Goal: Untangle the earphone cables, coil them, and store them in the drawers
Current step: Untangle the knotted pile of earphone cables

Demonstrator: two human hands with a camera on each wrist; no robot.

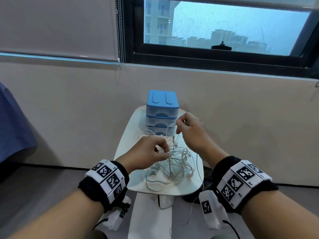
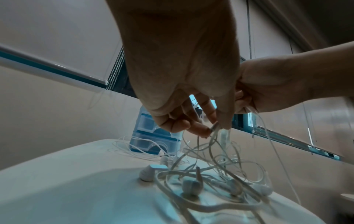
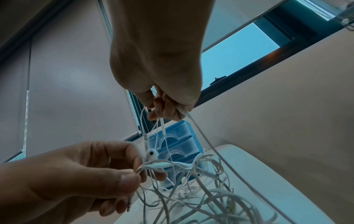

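Observation:
A tangle of white earphone cables [image 1: 174,165] lies on the small white table [image 1: 131,128], with earbuds [image 2: 148,172] among the loops. My left hand [image 1: 148,152] pinches a strand and a metal plug [image 2: 214,126] at the tangle's left side. My right hand [image 1: 189,131] is raised higher, its fingers [image 3: 162,109] pinching cables that hang down to the heap; an earbud [image 3: 151,153] dangles between the hands. A blue three-drawer box [image 1: 162,112] stands behind the tangle, all drawers closed.
One cable [image 1: 198,192] trails over the table's front edge toward my lap. A wall and a window [image 1: 224,25] are behind the table, with a bead chain [image 1: 120,31] hanging at the left. A blue cloth [image 1: 12,125] sits at far left.

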